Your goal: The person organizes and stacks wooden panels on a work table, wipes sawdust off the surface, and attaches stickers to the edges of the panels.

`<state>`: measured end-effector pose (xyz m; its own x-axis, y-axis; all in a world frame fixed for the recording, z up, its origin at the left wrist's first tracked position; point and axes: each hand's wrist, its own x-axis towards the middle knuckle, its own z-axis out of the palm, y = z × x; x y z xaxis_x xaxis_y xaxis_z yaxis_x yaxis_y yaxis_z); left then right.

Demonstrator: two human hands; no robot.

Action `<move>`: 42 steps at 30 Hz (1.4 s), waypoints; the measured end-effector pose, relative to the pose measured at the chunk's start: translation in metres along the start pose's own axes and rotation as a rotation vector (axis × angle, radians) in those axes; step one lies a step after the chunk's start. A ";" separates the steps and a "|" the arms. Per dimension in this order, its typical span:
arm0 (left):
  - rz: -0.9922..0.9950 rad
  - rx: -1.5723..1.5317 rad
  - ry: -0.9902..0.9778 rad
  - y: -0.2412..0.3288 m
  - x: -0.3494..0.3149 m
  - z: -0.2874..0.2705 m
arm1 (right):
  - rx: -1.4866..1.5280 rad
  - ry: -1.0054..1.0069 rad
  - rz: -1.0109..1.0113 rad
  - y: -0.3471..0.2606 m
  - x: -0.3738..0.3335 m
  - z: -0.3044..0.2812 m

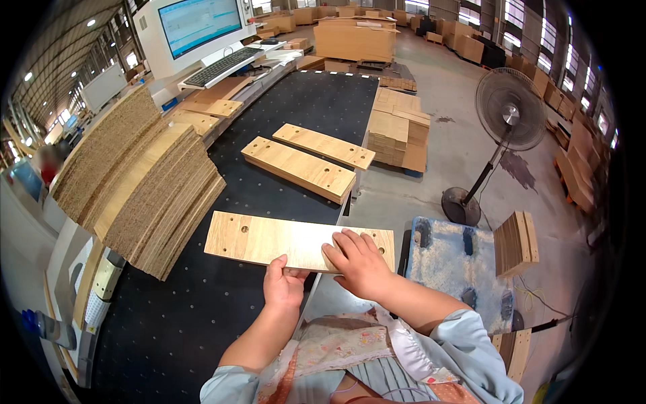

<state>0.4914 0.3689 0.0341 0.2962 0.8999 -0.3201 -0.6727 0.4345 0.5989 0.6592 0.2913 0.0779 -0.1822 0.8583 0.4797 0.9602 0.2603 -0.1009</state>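
A light wood-grain board [282, 239] with drilled holes near both ends lies across in front of me, above the black table's edge. My left hand [284, 286] grips its near edge, thumb on top and fingers curled underneath. On the board's right part rests my right hand [360, 262], fingers spread over the top face. Beyond it, a short stack of similar drilled boards [299, 168] lies on the table, with another drilled board [324, 145] just behind.
A tall stack of particle boards [145, 188] stands at left on the black table [168, 323]. Behind are a monitor [200, 27] and a keyboard [225, 66]. To the right are a floor fan [509, 114], flat cardboard [397, 128], and a worn blue pallet [441, 259] with upright boards [517, 244].
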 end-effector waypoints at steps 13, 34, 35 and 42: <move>0.259 0.211 -0.042 -0.034 0.082 0.100 | 0.232 -0.235 0.022 0.162 0.047 0.005; 0.615 0.596 0.313 -0.014 0.162 0.064 | 0.347 -0.302 0.408 0.330 0.193 0.069; 0.635 0.696 0.353 -0.019 0.159 0.042 | 0.315 -0.344 0.436 0.329 0.199 0.072; 0.776 1.180 0.429 -0.033 0.137 0.007 | 0.181 -0.458 0.492 0.300 0.227 0.101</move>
<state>0.5589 0.4778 -0.0248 -0.2325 0.9282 0.2906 0.4259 -0.1715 0.8884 0.8849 0.6090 0.0688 0.1560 0.9852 -0.0714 0.9112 -0.1714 -0.3747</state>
